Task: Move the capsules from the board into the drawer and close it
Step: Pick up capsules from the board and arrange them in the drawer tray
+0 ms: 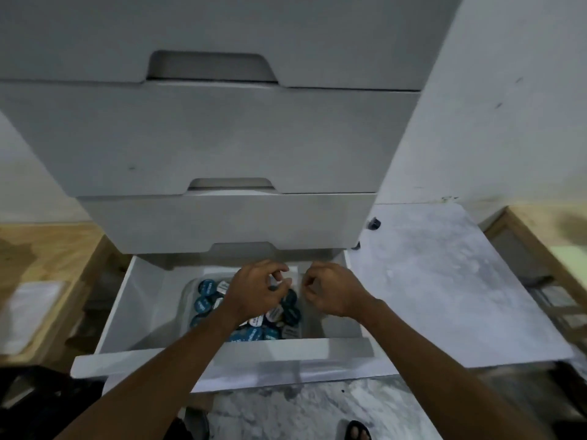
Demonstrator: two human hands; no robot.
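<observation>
The bottom drawer (pixel 127 312) of a white drawer unit stands pulled out. Inside it a clear plastic tub (pixel 187 300) holds several blue and white capsules (pixel 205 287). Both of my hands hang over the tub. My left hand (pixel 254 293) has its fingers curled, and its fingertips pinch a small pale capsule (pixel 280 282). Just to the right, my right hand (pixel 332 292) is also curled, with its fingertips bent inward; whether it holds anything is hidden. A pale marbled board (pixel 444 287) lies to the right of the drawer with no capsules showing on it.
Three shut drawers (pixel 206 141) with cut-out handles rise above the open one. The drawer's front panel (pixel 254 363) juts toward me. There are wooden frames at far left (pixel 47 255) and far right (pixel 533 249). A dark bag (pixel 38 404) sits at lower left, and a sandalled foot (pixel 359 430) is below.
</observation>
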